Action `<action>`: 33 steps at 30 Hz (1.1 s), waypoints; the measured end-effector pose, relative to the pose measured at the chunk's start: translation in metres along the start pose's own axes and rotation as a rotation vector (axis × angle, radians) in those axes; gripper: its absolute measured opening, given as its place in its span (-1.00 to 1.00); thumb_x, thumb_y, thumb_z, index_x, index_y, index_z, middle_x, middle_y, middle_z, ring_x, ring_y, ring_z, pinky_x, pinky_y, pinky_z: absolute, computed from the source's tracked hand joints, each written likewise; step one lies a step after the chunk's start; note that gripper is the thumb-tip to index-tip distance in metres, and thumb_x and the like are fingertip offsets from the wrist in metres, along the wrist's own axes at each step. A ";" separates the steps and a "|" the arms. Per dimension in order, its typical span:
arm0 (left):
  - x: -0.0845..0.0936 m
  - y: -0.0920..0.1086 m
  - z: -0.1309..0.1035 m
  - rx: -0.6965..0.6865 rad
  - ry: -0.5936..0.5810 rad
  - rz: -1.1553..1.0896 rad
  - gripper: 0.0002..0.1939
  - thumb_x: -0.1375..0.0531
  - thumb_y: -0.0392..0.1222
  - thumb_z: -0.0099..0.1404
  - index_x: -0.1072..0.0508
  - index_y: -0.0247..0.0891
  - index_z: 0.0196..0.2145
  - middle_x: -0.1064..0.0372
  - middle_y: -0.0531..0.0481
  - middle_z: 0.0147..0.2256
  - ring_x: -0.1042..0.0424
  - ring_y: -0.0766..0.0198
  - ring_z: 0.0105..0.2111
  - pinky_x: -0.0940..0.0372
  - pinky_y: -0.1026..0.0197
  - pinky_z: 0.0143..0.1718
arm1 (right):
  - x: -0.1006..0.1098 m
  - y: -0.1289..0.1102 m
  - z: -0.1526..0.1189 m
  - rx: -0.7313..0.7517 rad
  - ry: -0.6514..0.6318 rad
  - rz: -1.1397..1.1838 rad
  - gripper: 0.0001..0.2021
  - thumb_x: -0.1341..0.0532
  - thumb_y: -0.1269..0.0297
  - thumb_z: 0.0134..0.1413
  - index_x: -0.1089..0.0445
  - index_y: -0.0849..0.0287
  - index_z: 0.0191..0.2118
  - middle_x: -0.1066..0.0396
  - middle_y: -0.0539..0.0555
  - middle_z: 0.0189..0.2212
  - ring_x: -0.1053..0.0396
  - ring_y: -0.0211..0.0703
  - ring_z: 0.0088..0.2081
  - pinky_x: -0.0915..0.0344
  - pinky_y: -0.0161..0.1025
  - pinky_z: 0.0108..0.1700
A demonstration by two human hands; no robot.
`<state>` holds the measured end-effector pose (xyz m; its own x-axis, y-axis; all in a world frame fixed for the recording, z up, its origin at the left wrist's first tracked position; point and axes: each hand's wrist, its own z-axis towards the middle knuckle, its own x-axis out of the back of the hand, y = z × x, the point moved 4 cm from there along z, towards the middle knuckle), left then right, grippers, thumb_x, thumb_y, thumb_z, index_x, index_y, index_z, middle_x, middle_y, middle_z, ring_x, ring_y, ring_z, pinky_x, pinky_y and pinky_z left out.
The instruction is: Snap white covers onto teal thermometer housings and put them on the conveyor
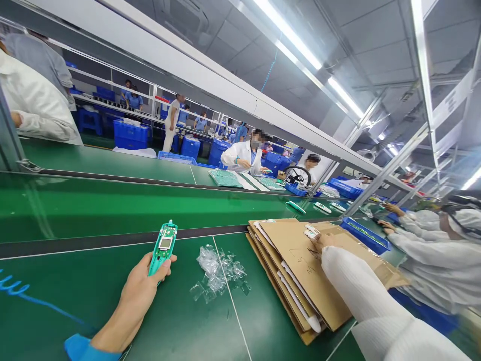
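My left hand point(145, 281) is closed around a teal handheld device housing point(164, 248), held upright above the bench. A green circuit board with a small square screen shows in its open face. On the right, my right hand point(318, 244) reaches over a stack of cardboard sheets point(289, 255). Its fingers are closed at a small white plastic part point(311, 231) on the top sheet; the fingertips are partly hidden. More white parts stick out between the cardboard layers. A pile of clear plastic film pieces point(216, 268) lies between my hands.
Beyond the bench runs a green conveyor belt point(112, 203), with a teal housing point(295, 206) and several white ones on it. A blue tray point(364, 235) stands right of the cardboard. Co-workers sit opposite and at the right. A blue coiled cord point(45, 303) lies at left.
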<state>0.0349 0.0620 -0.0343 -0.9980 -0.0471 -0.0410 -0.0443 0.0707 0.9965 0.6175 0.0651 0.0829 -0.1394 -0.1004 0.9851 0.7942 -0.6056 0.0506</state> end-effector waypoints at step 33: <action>-0.019 0.033 -0.036 0.085 0.065 0.001 -0.47 -0.41 0.12 0.12 -0.45 -0.24 -0.07 -0.49 -0.03 -0.22 -0.43 0.23 -0.25 -0.28 0.22 -0.23 | -0.031 -0.329 -0.265 0.604 -1.145 1.994 -0.24 -0.47 0.01 -0.03 -0.25 -0.14 0.29 -0.33 0.14 0.26 -0.43 0.05 0.13 -0.35 0.02 0.16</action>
<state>0.0543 0.0296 0.0020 -0.9933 -0.1110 -0.0325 -0.0496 0.1545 0.9868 0.2034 0.0584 -0.0083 0.7932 0.3902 -0.4676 -0.4529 -0.1354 -0.8812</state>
